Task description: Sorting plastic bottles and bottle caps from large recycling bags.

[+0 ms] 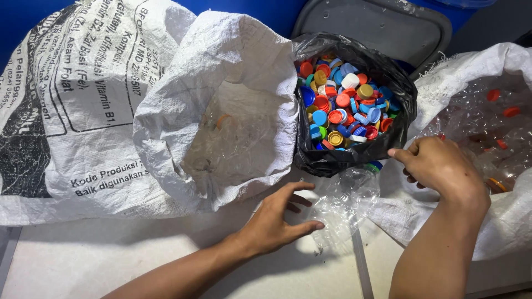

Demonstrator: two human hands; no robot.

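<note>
A clear crushed plastic bottle point(346, 202) lies on the pale floor, its blue cap point(376, 164) against the black bag. My left hand point(277, 220) lies beside the bottle's lower end with fingers spread, its thumb and fingertips touching the plastic. My right hand point(438, 166) rests on the edge of the right white sack point(515, 221), close to the cap end. Its fingers are curled under, and what they hold, if anything, is hidden.
A black plastic bag point(399, 88) holds several coloured bottle caps point(343, 108). An open white woven sack point(233, 61) with clear bottles inside lies at the left. The right sack holds more clear bottles with orange caps. A grey lid point(382, 25) stands behind.
</note>
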